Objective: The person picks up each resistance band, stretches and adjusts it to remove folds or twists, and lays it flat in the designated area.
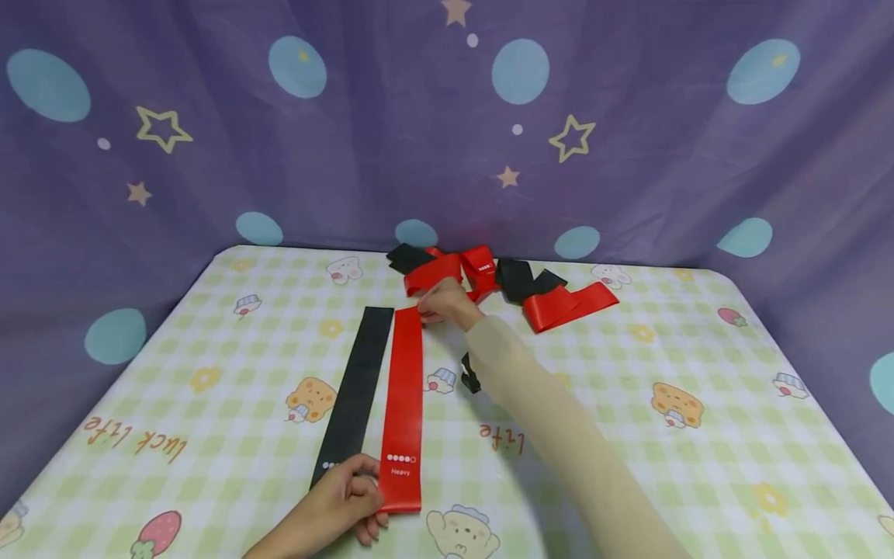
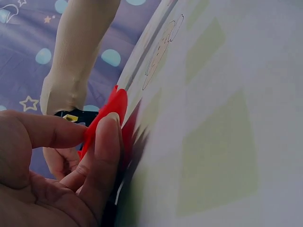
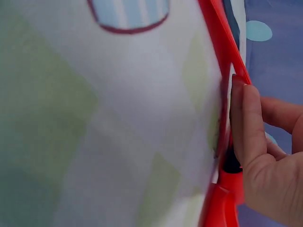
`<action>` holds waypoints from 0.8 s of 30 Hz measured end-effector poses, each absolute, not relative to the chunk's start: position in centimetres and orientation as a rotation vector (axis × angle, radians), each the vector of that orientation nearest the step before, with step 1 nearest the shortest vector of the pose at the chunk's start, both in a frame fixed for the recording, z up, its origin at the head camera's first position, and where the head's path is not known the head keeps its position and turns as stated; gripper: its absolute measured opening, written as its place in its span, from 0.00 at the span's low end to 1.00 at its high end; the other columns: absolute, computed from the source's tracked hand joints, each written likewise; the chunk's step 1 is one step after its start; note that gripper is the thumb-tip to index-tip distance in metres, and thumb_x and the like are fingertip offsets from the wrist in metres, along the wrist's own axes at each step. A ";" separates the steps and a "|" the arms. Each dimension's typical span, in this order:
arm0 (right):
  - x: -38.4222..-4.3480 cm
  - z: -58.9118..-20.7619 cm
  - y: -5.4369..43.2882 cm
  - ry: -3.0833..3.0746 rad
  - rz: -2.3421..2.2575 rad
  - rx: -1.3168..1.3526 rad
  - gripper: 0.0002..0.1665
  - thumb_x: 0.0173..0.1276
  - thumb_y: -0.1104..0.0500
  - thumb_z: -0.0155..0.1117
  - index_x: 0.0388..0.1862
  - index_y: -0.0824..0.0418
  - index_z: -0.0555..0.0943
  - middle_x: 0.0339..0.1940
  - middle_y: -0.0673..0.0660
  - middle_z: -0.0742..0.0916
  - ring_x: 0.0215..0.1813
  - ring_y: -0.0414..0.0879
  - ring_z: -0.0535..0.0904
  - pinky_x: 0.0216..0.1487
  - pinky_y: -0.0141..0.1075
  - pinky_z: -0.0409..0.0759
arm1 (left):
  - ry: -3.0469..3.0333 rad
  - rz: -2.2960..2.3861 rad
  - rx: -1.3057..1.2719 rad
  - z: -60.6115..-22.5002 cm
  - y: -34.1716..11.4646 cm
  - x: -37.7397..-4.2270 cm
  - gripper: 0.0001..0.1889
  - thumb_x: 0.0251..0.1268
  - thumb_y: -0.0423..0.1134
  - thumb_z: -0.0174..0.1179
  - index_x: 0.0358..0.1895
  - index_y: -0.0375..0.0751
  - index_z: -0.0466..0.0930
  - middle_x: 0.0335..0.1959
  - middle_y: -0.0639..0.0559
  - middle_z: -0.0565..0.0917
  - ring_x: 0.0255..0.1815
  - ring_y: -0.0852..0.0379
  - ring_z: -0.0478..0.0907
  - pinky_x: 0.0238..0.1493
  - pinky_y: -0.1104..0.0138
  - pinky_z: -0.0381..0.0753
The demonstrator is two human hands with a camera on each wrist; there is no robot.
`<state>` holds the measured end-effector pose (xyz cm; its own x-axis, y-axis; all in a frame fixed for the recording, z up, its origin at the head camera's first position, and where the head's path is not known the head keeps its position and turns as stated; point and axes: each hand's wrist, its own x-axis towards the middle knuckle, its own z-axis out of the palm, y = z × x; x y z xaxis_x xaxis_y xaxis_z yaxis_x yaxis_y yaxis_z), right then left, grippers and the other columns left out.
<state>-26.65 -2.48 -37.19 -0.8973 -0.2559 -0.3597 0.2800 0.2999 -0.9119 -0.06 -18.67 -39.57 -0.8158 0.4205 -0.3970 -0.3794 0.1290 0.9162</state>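
Note:
A red resistance band [image 1: 403,380] marked "Heavy" lies stretched out flat on the table, its near end towards me. My left hand [image 1: 341,501] pinches its near left corner; in the left wrist view the red band [image 2: 118,101] is between thumb and finger. At the far end my right hand [image 1: 445,301] pinches the right corner, and the right wrist view shows the red band's edge [image 3: 232,47] at its fingertips. Just left of the red band lies a black resistance band [image 1: 358,380], with its near end partly behind my left hand.
At the back edge of the table lie several loosely folded red and black bands, including a red band [image 1: 573,304] and a black band [image 1: 514,279]. A small black piece [image 1: 470,374] shows beside my right sleeve [image 1: 552,419]. The checked tablecloth [image 1: 230,450] covers the table; a purple curtain [image 1: 419,140] hangs behind.

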 end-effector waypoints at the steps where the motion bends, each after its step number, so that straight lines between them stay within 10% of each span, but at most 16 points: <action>1: -26.6 -37.3 -2.5 2.141 -1.630 0.024 0.11 0.61 0.72 0.61 0.42 0.77 0.82 0.39 0.64 0.84 0.24 0.43 0.78 0.40 0.38 0.84 | 1.828 1.746 0.037 -39.5 -18.7 0.0 0.18 0.67 0.31 0.52 0.53 0.24 0.58 0.29 0.46 0.84 0.21 0.60 0.78 0.28 0.70 0.82; 24: -26.6 -37.6 -2.9 2.226 -1.559 0.027 0.07 0.62 0.69 0.62 0.38 0.72 0.83 0.35 0.61 0.85 0.28 0.46 0.80 0.38 0.39 0.85 | 2.100 1.402 -0.150 -38.3 -18.3 0.0 0.27 0.63 0.34 0.58 0.60 0.29 0.56 0.23 0.48 0.83 0.13 0.59 0.73 0.16 0.69 0.75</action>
